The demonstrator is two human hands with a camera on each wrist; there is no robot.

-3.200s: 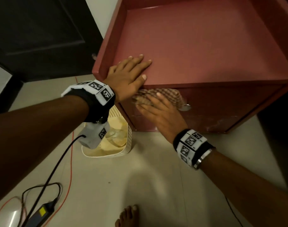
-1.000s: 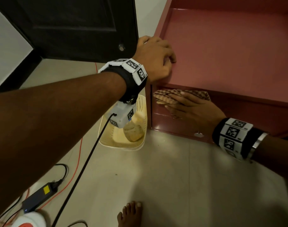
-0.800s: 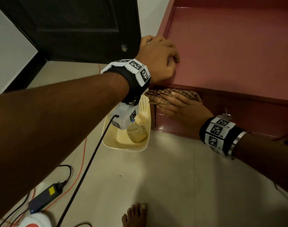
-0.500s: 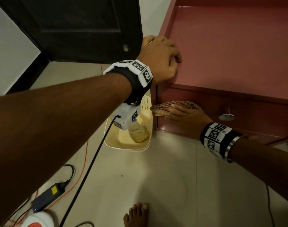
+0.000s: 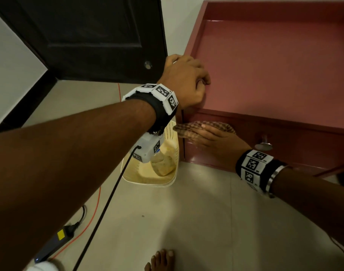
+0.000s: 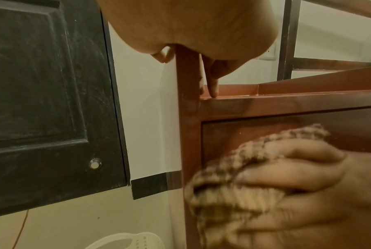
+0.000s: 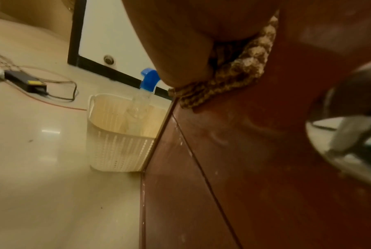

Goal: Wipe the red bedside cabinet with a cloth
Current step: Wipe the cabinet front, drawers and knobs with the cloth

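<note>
Two hands worked the red wooden bedside cabinet (image 5: pixel 274 65) at once, and the matter turned on where the checked brown woven cloth (image 5: pixel 216 126) sat: flat against the cabinet's front panel, at its upper left corner, just under the raised lip of the top and beside the left edge post. The right hand (image 5: pixel 212 141) lay directly over the cloth, fingers (image 6: pixel 286 168) extended and spread, pressing it to the panel rather than gripping it; the cloth's long axis ran left to right along the panel, bunched ahead of the fingertips toward the left edge. Unwiped panel lay to the right and below, toward the round metal knob (image 5: pixel 264 145), so any next stroke seemed likely to run back that way. The left hand (image 5: pixel 184 83) was farther up, fingers curled over the near left corner of the cabinet's rim, apparently steadying it, and held nothing else. A cream perforated plastic basket (image 5: pixel 167 178) with a clear bottle (image 7: pixel 141 102) inside stood on the pale floor just left of the cabinet, before a black panelled door (image 5: pixel 89 36). Compared with half a second earlier, the cloth and right hand sat slightly higher on the panel, still at the left edge; three seconds earlier the left hand had lain flat on the top, fingers straight.
</note>
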